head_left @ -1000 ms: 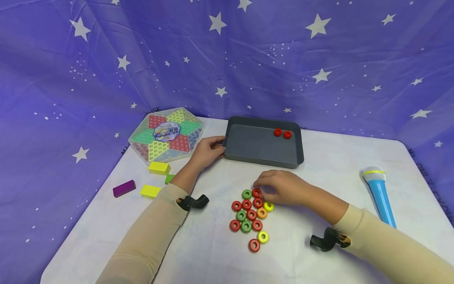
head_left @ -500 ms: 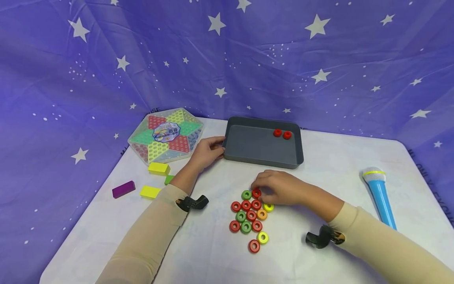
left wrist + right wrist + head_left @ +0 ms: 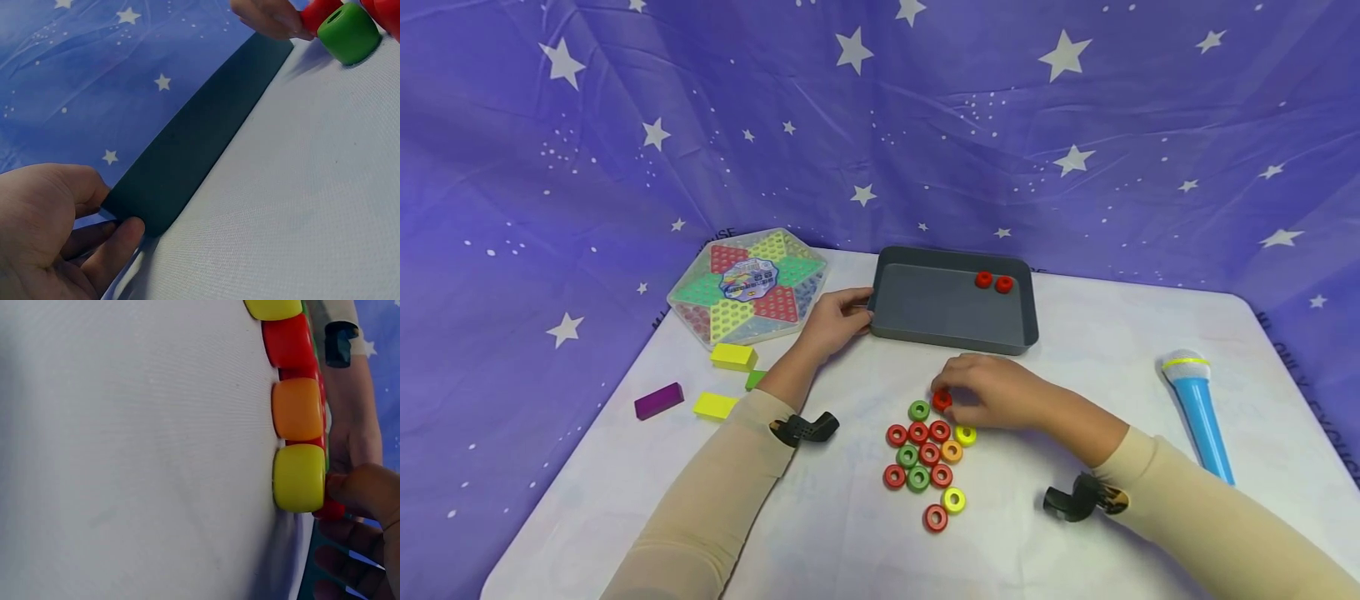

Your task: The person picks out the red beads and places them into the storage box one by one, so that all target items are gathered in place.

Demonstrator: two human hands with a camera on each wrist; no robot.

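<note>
My left hand grips the left end of a dark grey tray; in the left wrist view the thumb lies against the corner of the tray wall. Two red rings sit inside the tray at its back right. In front of the tray, my right hand pinches a red ring between thumb and fingers, at the far end of a cluster of red, green, yellow and orange rings. A green ring lies just left of the held one, and a yellow ring is beside the thumb.
A hexagonal Chinese checkers box lies left of the tray. Nearer are yellow blocks, a partly hidden green block and a purple block. A blue toy microphone lies at the right. A starry purple cloth hangs behind.
My right hand has shifted slightly left, then a little toward the tray, drawing the pinched red ring slightly away from the cluster. My left hand and the tray stay put.
</note>
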